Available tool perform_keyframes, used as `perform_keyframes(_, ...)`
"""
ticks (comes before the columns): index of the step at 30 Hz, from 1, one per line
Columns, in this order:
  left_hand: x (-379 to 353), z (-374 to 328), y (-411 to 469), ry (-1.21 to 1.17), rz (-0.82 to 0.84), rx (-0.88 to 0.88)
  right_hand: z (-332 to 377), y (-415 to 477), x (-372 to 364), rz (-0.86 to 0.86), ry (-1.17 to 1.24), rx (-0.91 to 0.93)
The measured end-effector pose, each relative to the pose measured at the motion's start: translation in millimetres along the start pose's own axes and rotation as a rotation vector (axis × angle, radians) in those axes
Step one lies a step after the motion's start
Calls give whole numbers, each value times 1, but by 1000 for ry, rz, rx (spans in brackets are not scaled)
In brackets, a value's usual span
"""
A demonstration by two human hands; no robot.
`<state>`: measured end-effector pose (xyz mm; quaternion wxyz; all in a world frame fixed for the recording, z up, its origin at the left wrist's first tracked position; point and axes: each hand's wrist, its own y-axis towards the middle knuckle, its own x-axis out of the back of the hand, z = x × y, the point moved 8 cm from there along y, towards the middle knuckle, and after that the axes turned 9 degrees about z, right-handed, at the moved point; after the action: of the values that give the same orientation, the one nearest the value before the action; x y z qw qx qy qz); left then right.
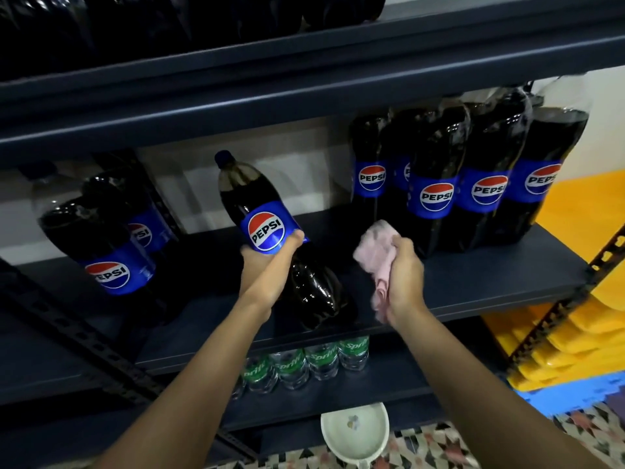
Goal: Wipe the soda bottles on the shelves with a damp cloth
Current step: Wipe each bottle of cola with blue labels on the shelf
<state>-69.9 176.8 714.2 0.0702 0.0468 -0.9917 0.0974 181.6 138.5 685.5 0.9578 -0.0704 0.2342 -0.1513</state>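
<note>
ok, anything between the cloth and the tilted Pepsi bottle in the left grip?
Nothing visible. The crumpled pink cloth in the right grip is beside the tilted dark plastic Pepsi bottle held by the left grip, apart, with only air between.

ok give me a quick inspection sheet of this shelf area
surface: dark shelf, bare between the bottles
job's things: tilted Pepsi bottle; pink cloth; wrapped Pepsi pack on the right; Pepsi bottles on the left
clutter: white bowl on the floor
grippers: left hand grips the tilted bottle at its label; right hand holds the cloth, apart from it
cables: nothing seen
surroundings: Sprite bottles on the shelf below; yellow mats at right
</note>
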Motion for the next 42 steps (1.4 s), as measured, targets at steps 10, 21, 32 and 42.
perform_keyframes(10, 23, -10, -11, 297, -132, -103, -58, 14, 1, 132, -1824, 394)
perform_keyframes(21, 30, 3, -27, 307, -241, -245, -61, 16, -14, 88, -1888, 181)
perform_keyframes(32, 35, 4, -39, 293, -27, -376, -7, -19, -97, 550, -1075, 331)
perform_keyframes(42, 65, -5, -50, 359, -74, -357, -6, -23, -126, 619, -1079, 322)
